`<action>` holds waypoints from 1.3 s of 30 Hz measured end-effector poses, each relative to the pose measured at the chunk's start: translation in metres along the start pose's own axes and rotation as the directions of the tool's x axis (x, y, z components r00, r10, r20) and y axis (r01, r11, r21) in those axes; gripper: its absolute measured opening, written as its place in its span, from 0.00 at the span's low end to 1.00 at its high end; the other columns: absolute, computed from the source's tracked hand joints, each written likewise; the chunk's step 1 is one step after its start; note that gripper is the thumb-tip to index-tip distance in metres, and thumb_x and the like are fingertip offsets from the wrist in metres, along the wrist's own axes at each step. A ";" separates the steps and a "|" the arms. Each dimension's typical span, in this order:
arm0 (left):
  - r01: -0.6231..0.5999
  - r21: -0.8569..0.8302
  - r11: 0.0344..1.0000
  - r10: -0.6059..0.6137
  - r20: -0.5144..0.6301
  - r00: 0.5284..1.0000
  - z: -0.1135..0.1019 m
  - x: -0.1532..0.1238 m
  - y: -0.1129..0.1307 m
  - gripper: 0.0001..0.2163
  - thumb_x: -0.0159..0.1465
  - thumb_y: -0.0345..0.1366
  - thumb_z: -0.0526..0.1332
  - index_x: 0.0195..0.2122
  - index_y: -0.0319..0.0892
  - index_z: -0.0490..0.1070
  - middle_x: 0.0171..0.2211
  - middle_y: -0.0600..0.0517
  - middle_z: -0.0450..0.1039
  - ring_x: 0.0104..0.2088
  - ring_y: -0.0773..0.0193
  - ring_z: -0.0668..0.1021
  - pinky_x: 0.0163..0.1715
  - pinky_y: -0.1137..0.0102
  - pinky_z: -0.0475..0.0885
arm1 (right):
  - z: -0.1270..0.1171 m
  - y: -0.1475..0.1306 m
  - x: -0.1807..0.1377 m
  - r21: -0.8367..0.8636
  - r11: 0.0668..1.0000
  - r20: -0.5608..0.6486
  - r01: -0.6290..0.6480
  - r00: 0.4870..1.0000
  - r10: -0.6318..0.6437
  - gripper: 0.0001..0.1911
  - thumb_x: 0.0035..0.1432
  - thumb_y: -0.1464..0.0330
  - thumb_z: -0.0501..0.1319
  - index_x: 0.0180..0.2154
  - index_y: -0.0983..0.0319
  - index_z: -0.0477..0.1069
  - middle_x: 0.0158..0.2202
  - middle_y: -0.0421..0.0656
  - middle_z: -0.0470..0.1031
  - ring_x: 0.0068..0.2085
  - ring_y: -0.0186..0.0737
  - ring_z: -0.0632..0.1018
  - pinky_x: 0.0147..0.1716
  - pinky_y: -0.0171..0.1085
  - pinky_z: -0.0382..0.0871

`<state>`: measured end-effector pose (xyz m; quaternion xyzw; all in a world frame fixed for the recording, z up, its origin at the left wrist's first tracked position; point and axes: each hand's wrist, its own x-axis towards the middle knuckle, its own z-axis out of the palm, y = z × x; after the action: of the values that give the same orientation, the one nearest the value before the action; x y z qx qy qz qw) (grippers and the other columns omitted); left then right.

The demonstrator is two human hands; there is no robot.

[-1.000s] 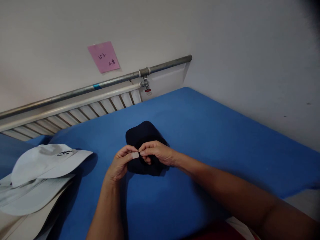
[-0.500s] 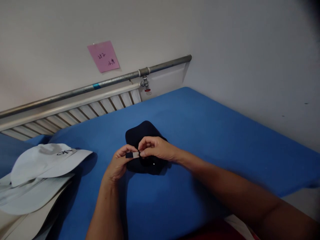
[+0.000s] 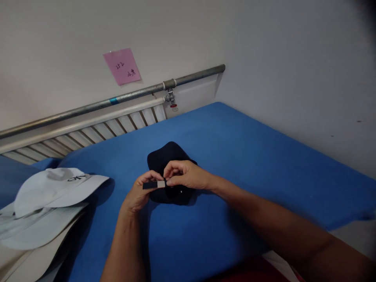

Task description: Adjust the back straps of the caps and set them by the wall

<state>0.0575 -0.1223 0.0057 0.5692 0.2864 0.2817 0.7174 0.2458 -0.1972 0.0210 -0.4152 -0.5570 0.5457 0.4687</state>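
Observation:
A dark navy cap (image 3: 167, 156) lies on the blue bed surface (image 3: 235, 156) in front of me. Its back strap (image 3: 154, 185), dark with a pale patch at the end, sticks out to the left between my fingers. My left hand (image 3: 139, 196) pinches the strap from below and the left. My right hand (image 3: 185, 175) rests on the cap's near side and pinches the strap's other end, thumb and forefinger together. Both hands meet over the cap's near edge.
A stack of white caps (image 3: 47, 203) lies at the left edge of the bed. Behind it a radiator (image 3: 88, 133) and a metal pipe (image 3: 132, 96) run along the wall under a pink note (image 3: 122, 66). A white wall borders the bed on the right.
The dark strap has been drawn out to the left through my fingers, so more of it shows now. My right hand has shifted slightly up onto the cap.

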 end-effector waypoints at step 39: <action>-0.002 0.007 1.000 0.002 0.073 0.997 -0.015 -0.009 0.010 0.07 0.55 0.36 0.68 0.34 0.40 0.75 0.29 0.53 0.77 0.28 0.70 0.76 0.31 0.76 0.66 | 0.001 0.001 0.002 0.111 0.993 -0.040 -0.037 0.998 0.042 0.05 0.47 0.74 0.63 0.29 0.63 0.68 0.26 0.35 0.70 0.26 0.28 0.73 0.29 0.32 0.70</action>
<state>0.0396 -0.1169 0.0138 0.5819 0.2606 0.2605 0.7250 0.2440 -0.1953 0.0200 -0.4113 -0.5077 0.5758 0.4915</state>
